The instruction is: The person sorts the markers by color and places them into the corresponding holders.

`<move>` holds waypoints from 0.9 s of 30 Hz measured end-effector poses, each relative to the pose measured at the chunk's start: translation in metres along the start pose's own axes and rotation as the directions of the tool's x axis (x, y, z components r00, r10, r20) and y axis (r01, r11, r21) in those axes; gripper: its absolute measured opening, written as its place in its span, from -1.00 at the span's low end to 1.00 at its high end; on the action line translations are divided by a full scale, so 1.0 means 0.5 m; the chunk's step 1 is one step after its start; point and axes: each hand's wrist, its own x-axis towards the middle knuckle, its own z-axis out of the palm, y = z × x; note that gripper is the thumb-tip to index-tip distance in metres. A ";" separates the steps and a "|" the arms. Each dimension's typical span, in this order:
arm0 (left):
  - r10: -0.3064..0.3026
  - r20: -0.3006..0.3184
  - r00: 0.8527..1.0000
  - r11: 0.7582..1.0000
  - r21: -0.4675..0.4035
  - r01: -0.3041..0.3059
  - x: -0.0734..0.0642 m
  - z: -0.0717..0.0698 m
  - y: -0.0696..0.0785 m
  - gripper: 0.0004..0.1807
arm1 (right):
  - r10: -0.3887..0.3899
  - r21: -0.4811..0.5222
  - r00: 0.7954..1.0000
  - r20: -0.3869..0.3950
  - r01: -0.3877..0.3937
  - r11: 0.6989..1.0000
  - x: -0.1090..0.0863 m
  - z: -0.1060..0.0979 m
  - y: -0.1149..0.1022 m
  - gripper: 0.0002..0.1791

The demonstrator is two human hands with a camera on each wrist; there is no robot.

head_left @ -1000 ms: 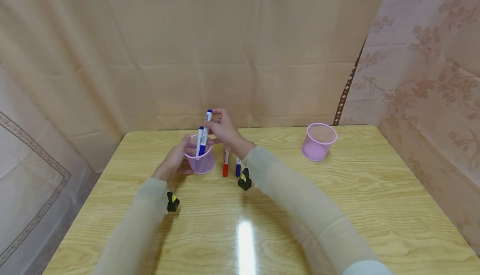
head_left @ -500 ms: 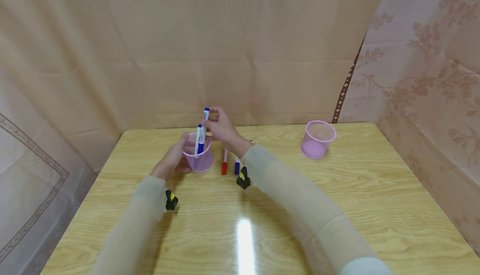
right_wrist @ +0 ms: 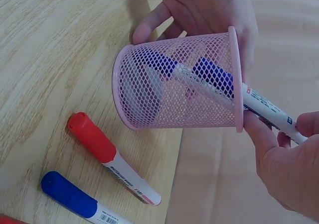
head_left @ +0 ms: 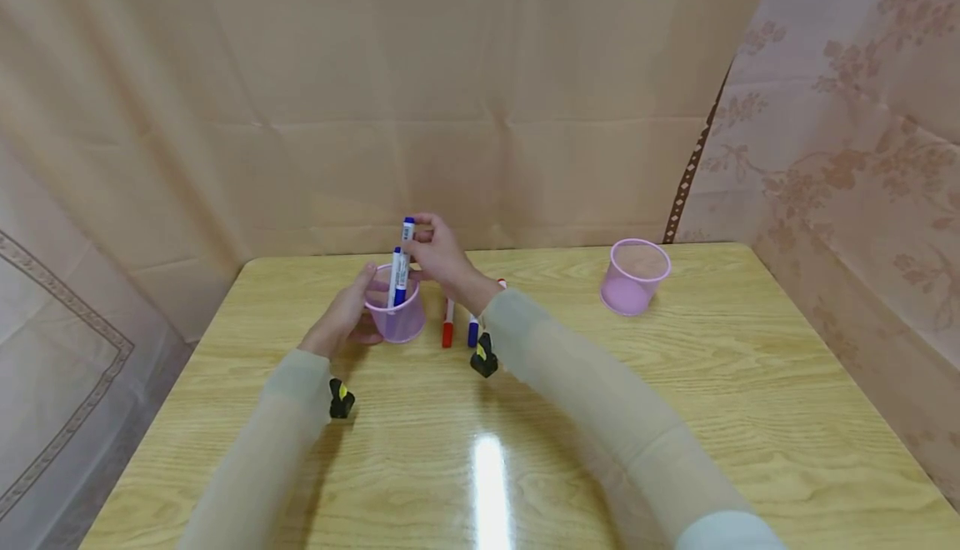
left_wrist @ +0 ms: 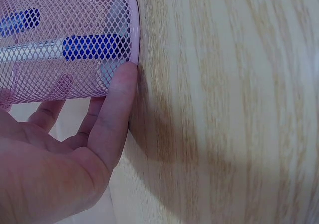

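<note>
In the head view my left hand (head_left: pixel 347 312) holds a pink mesh pen cup (head_left: pixel 402 327) from its left side, thumb up at the rim. The left wrist view shows one finger reaching down to the cup's base. My right hand (head_left: pixel 442 258) pinches a white marker (right_wrist: pixel 269 107) near its upper end. Its blue cap points down inside the cup's mouth. Another blue-capped marker (left_wrist: pixel 89 47) stands in the cup, its cap low near the base. It leans beside the held marker.
Right of the cup, a red-capped marker (head_left: pixel 447 333) and a blue-capped marker (head_left: pixel 473 333) lie on the wooden table (head_left: pixel 420 450). Another red-tipped marker (head_left: pixel 502 282) is mostly behind my right wrist. A second pink mesh cup (head_left: pixel 633 293) stands at the back right.
The marker in my right hand has shifted slightly down and left relative to the cup. My left hand keeps its hold, and the head view has shifted a little.
</note>
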 end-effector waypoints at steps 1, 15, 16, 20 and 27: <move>0.000 -0.003 1.000 1.000 0.000 0.000 -0.001 0.000 0.001 -0.01 | -0.001 -0.001 1.000 0.001 0.001 1.000 0.000 0.000 -0.001 -0.49; 0.002 -0.017 1.000 1.000 -0.024 -0.002 -0.010 -0.005 0.004 -0.01 | -0.061 -0.017 0.998 -0.005 0.061 0.998 -0.001 0.014 -0.001 -0.48; 0.001 -0.017 1.000 1.000 -0.021 -0.001 -0.012 -0.005 0.004 0.00 | -0.067 -0.019 0.998 -0.004 0.067 0.998 -0.001 0.015 0.000 -0.48; 0.004 -0.021 1.000 1.000 -0.011 -0.004 -0.017 -0.005 0.000 0.00 | -0.084 -0.054 0.996 -0.005 0.084 0.995 -0.001 0.018 0.005 -0.49; 0.003 -0.025 1.000 1.000 -0.022 -0.003 -0.008 0.002 -0.003 -0.03 | -0.093 -0.115 0.996 -0.001 0.092 0.989 -0.008 0.012 0.009 -0.46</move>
